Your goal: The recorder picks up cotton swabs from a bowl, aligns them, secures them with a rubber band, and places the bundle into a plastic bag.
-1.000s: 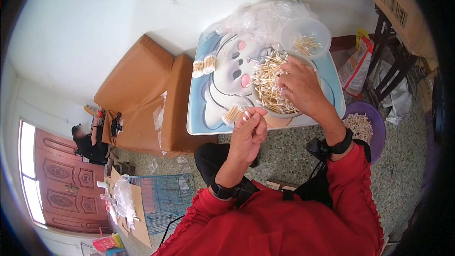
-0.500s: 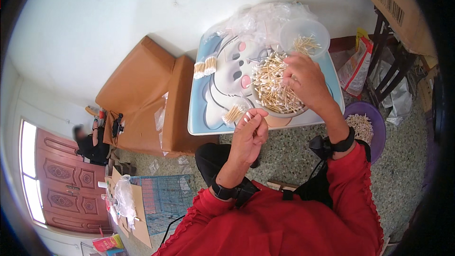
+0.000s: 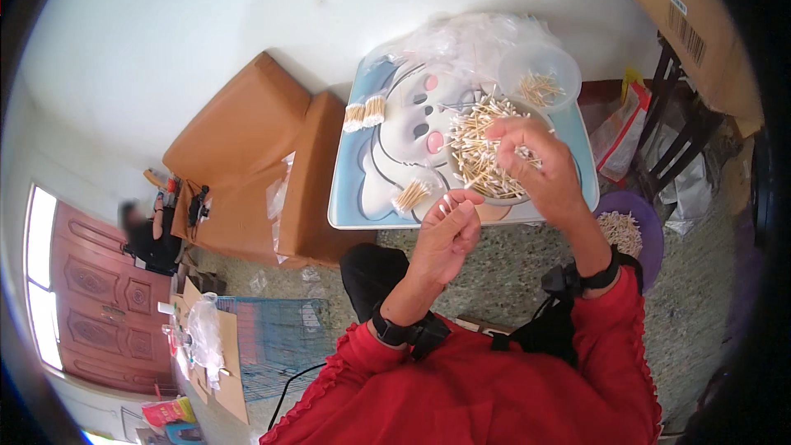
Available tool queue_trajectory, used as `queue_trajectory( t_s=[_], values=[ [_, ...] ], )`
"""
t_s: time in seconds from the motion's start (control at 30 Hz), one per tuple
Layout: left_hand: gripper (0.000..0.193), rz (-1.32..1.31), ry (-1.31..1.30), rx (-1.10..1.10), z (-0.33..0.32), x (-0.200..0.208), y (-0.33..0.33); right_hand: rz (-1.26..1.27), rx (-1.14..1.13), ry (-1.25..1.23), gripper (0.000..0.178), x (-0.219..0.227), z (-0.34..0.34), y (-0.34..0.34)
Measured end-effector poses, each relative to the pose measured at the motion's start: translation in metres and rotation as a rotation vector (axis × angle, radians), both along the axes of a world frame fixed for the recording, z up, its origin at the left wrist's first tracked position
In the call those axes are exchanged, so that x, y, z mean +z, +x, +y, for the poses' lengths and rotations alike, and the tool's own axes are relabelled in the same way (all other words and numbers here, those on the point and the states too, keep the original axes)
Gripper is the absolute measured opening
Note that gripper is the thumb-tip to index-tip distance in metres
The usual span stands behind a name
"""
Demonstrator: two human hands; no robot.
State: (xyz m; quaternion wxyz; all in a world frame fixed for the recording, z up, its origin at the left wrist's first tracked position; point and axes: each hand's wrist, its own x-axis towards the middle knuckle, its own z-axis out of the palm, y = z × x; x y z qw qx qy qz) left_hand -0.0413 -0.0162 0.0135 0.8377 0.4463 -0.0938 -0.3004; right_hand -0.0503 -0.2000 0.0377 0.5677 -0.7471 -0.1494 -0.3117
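Observation:
My left hand (image 3: 449,235), at the table's near edge, is closed in a pinch round a few cotton swabs (image 3: 446,203), whose white tips stick out above the fingers. Over a round bowl heaped with loose cotton swabs (image 3: 478,144) hovers my right hand (image 3: 540,166), its curved thumb and forefinger apart; swabs show between them. Just left of the bowl lies a bundle of swabs (image 3: 410,196) in clear plastic. Two more packed bundles (image 3: 364,113) rest at the table's left. A translucent tub (image 3: 568,74) behind the bowl holds some swabs.
The low table (image 3: 350,213) has a cartoon-face top, with clear plastic bags (image 3: 445,43) heaped along its back. A brown sofa (image 3: 239,140) stands left. At right are a purple basin (image 3: 651,235) of swabs and a cardboard box (image 3: 700,8). Another person (image 3: 156,235) sits far left.
My right hand has shifted slightly over the bowl, and its thumb and forefinger have spread. My left hand still pinches its swabs. The whole view has tilted a little.

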Motion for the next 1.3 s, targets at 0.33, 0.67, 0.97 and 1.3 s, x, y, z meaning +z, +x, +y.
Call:
queue_trajectory(
  t_s=[0.33, 0.67, 0.97, 1.3],
  values=[
    [0.013, -0.109, -0.121, -0.007, 0.032, 0.02, -0.014, -0.14, -0.231, -0.114, 0.008, 0.011, 0.067, -0.065],
    [0.009, -0.248, -0.131, 0.003, 0.093, 0.037, -0.027, 0.0, -0.034, -0.039, 0.027, 0.023, 0.128, -0.075],
    [0.009, -0.403, -0.224, 0.014, 0.127, 0.036, -0.036, -0.01, 0.058, -0.005, 0.017, 0.03, 0.168, -0.076],
    [0.008, -0.411, -0.249, -0.01, 0.142, 0.038, -0.043, -0.057, 0.095, -0.023, 0.013, 0.025, 0.184, -0.079]
  ],
)
